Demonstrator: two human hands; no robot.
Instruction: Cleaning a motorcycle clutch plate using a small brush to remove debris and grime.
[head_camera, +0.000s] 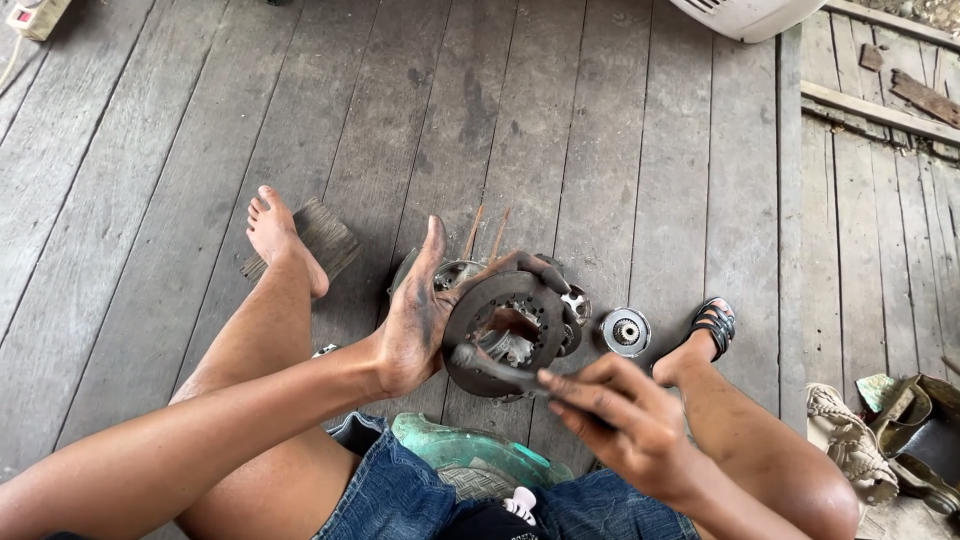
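My left hand (425, 320), blackened with grease, grips a round dark metal disc (500, 335) with holes around its rim and holds it on edge above the plank floor. My right hand (625, 420) is closed on a thin dark tool (495, 367) whose tip rests against the lower part of the disc. Behind the disc lie other round metal parts (575, 305), partly hidden. A small silvery geared part (626, 332) sits on the floor to the right.
My bare left foot (280, 240) rests by a small wooden block (325, 238); my right foot wears a black sandal (714, 325). A green sandal (470, 455) lies between my legs. Worn shoes (890, 440) sit at right, a white casing (745, 15) at top.
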